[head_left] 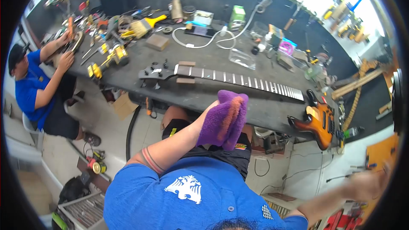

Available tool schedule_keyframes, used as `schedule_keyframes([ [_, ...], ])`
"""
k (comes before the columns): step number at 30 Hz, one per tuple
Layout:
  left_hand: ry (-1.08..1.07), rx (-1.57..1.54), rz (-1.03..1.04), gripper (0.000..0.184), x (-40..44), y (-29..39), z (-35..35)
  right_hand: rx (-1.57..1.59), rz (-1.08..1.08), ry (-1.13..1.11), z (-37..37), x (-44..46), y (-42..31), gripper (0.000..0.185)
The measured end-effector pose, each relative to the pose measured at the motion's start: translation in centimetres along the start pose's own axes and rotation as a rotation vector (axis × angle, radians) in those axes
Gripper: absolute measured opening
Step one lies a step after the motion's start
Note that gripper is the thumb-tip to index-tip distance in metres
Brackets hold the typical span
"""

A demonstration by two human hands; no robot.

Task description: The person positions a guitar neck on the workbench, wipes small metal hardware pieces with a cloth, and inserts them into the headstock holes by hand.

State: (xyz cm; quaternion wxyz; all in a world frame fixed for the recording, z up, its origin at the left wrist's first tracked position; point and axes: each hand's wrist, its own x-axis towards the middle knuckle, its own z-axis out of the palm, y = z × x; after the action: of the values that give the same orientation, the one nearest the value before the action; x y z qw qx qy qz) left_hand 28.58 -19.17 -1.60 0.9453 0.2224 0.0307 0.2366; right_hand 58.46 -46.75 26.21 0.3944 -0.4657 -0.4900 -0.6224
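A fuzzy purple cloth [217, 121] with an orange stain is folded over my left hand [207, 116], held in front of my body just off the bench edge. The cloth hides my fingers. My right hand [370, 184] is stretched far out to the right, blurred, near an orange board [379, 151] on the wall side; its fingers cannot be made out. On the bench beyond the cloth lies a guitar neck [243, 81] with a dark fretboard facing up, its black headstock [155, 74] to the left. A sunburst guitar body [319, 123] rests at the bench's right end.
Small wooden blocks [185, 80] flank the neck. Yellow power drills [108, 61], a paintbrush [142, 26], a white cable [204, 44] and a clear plastic package [242, 58] lie on the dark bench [140, 55]. A co-worker in blue [36, 89] sits at the left, handling tools.
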Motion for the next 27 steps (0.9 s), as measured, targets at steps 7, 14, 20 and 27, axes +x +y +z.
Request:
schedule_keyframes([
  [7,0.177,0.4,0.305,0.036,-4.9,-0.8,0.4,1.244,0.538,-0.831,13.5,-15.8,-22.3,0.029],
  [14,0.45,0.589,0.38,0.017,-8.2,1.0,3.3,1.329,0.331,-0.884,15.5,-18.2,-25.2,0.027],
  [20,0.472,0.567,0.299,0.014,-7.3,0.8,0.8,1.239,0.248,-0.874,16.2,-20.2,-25.7,0.024],
  [27,0.471,0.712,0.372,0.011,-5.8,0.4,-0.8,1.183,0.298,-0.857,15.8,-21.7,-25.4,0.023],
])
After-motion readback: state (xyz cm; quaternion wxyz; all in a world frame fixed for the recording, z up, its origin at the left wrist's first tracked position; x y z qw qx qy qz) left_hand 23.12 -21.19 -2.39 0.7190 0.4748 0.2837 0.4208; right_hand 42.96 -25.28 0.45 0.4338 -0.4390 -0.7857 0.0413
